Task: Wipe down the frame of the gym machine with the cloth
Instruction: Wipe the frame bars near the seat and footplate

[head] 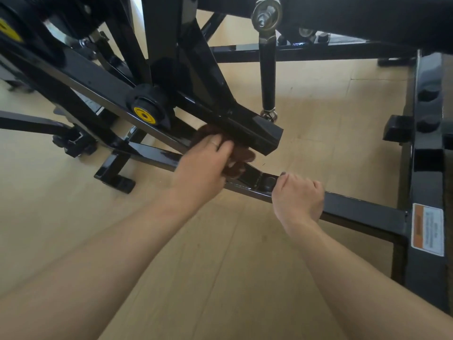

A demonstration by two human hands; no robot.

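Left hand [203, 160] presses cloth [236, 165], seemingly bunched.

Two hands [203, 163] [297, 196], one brown cloth [236, 165], one black machine frame [367, 212], two yellow discs [144, 115] [8, 30], one warning label [428, 229].

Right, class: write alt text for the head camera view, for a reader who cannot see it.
A person's left hand presses a brown cloth against the underside of a black gym machine frame. The right hand grips a low crossbar beside it, above a pale wooden floor.
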